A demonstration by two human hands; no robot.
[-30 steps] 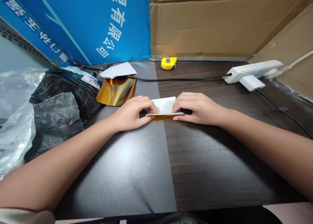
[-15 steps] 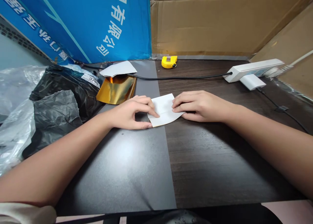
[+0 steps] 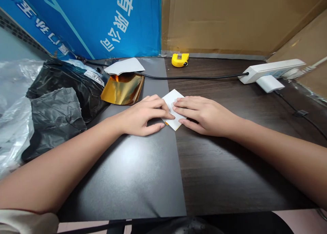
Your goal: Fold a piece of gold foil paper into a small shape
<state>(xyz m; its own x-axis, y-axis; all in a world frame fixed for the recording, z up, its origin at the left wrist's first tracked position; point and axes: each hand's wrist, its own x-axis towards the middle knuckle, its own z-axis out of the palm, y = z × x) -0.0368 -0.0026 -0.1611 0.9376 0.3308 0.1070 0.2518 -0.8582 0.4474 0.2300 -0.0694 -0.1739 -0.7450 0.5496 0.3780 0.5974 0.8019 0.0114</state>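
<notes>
The left hand (image 3: 141,116) and right hand (image 3: 206,116) lie flat and close together, almost meeting, with their fingertips pressing on a folded white paper (image 3: 173,108) from either side; neither hand clamps it. The paper sits on the seam where a dark grey mat (image 3: 127,179) meets a dark wood-grain table (image 3: 230,169), turned corner-forward, with a thin sliver of gold (image 3: 166,123) showing at its lower left edge. Beyond the left hand, a crumpled gold foil sheet (image 3: 122,90) lies on the mat, with a loose white paper piece (image 3: 124,66) partly over its far edge. A black cable (image 3: 191,77) runs behind them to a white power strip (image 3: 270,68), which has a white plug adapter (image 3: 269,83) attached. A yellow tape measure (image 3: 180,60) stands near the far edge of the table. To the left is a heap of black plastic bags (image 3: 61,104) with a small white label (image 3: 94,78) whose printed digits begin 37, and clear plastic wrap (image 3: 15,125) lies beside it. Behind everything, a blue board (image 3: 76,22) carries upside-down white characters reading 有限公司, plus a smaller line that is harder to read, next to brown cardboard (image 3: 212,22)
</notes>
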